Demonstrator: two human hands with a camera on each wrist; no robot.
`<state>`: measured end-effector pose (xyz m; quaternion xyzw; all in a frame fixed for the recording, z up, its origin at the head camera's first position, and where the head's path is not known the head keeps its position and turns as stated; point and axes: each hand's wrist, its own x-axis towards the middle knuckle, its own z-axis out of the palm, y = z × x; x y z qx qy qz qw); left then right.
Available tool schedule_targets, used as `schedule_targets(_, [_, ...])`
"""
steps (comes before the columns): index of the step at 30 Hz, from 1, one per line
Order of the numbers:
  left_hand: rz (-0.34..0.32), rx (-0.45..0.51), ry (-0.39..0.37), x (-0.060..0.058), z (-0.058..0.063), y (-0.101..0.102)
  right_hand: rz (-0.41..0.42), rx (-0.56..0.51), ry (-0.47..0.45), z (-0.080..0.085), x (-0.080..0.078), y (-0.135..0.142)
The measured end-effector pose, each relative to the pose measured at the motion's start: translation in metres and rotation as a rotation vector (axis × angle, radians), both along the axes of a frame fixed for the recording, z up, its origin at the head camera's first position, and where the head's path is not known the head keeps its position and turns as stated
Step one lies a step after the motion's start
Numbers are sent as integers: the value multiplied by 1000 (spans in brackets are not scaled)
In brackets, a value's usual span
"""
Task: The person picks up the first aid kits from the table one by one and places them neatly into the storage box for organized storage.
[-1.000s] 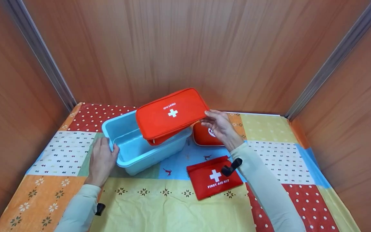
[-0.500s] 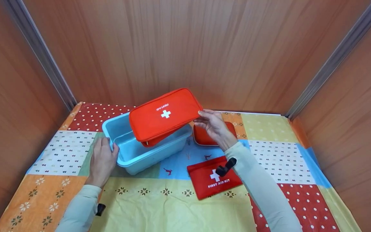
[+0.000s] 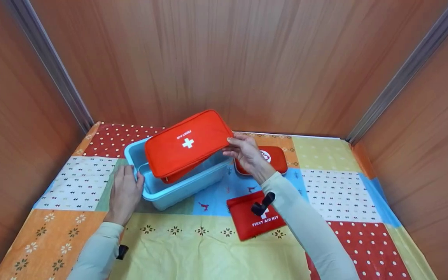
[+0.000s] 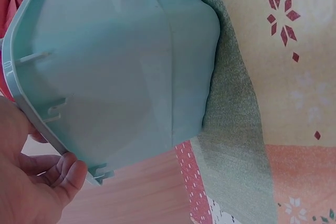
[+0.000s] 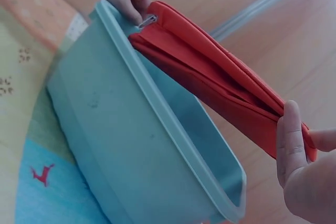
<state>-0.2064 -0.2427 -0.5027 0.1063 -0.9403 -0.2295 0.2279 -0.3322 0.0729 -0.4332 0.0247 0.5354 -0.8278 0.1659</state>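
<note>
A light blue plastic bin (image 3: 189,193) stands on the patterned cloth, and my left hand (image 3: 125,192) grips the rim at its left end. In the left wrist view the thumb and fingers of that hand (image 4: 37,177) curl over the rim (image 4: 42,132). My right hand (image 3: 248,154) pinches the right end of a red first aid pouch (image 3: 193,142) with a white cross. The pouch hangs tilted over the bin's opening, its left end lower. From the right wrist view, its zipped side (image 5: 210,80) shows, with a metal zip pull (image 5: 148,21) at the far end.
A red hard-looking case (image 3: 276,157) with a round white emblem lies right of the bin, partly behind my right hand. Nearer lies a flat red first aid kit pouch (image 3: 247,217), partly covered by my right wrist. Wood-grain walls (image 3: 224,66) enclose the table's back and sides.
My right hand has carried the red first aid pouch leftward and slightly down over the bin. More of the case at the right is uncovered. My left hand stays on the rim.
</note>
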Motion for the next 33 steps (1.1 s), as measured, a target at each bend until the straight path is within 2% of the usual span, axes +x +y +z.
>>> schedule_targets(10, [0,-17,9,-2,0,1,41,53,-10,-1,4,-13])
schedule_targets(15, [-4,3,9,-1,0,1,60,76,-22,-1,6,-17])
schedule_targets(22, [-30,68,46,0,-2,0,61,88,-24,-5,7,-22])
schedule_targets(33, [-7,55,23,-1,-1,0,71,141,-70,-11,10,-30])
